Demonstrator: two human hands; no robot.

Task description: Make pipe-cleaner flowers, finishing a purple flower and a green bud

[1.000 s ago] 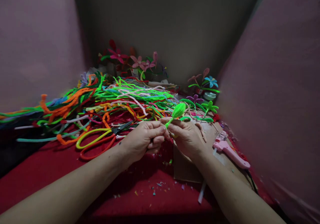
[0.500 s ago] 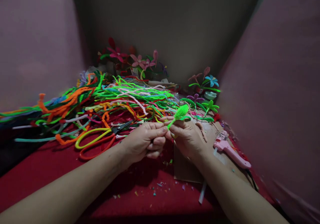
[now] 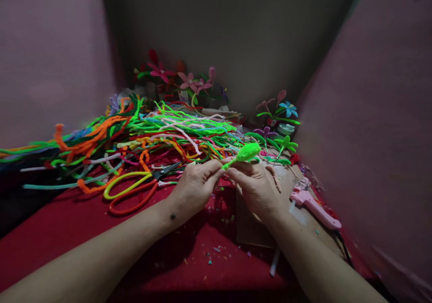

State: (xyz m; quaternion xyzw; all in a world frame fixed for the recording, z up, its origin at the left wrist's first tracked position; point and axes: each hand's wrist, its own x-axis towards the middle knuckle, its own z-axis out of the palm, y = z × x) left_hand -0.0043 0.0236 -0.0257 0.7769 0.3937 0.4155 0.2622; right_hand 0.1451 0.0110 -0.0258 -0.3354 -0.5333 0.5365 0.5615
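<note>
A bright green fuzzy pipe-cleaner bud (image 3: 249, 151) with a short stem sits between my two hands above the table. My left hand (image 3: 198, 181) is closed, its thumb and fingers pinching the lower end of the stem. With its thumb and fingers my right hand (image 3: 254, 188) grips the stem close below the rounded head. Both sets of fingertips nearly meet, and they hide part of the stem. Beside my left hand lie scissors (image 3: 133, 190) with one yellow and one red handle loop.
A heap of multicoloured pipe cleaners (image 3: 189, 127) spreads behind and left of my hands. On the right, a pink glue gun (image 3: 315, 206) rests on cardboard (image 3: 253, 231). Finished pipe-cleaner flowers (image 3: 192, 82) stand at the back. Scraps dot the red cloth (image 3: 162, 267).
The green bud has tilted over to the right and lies flatter. My left hand has turned, its fingers now tucked out of sight below. The view has shifted slightly.
</note>
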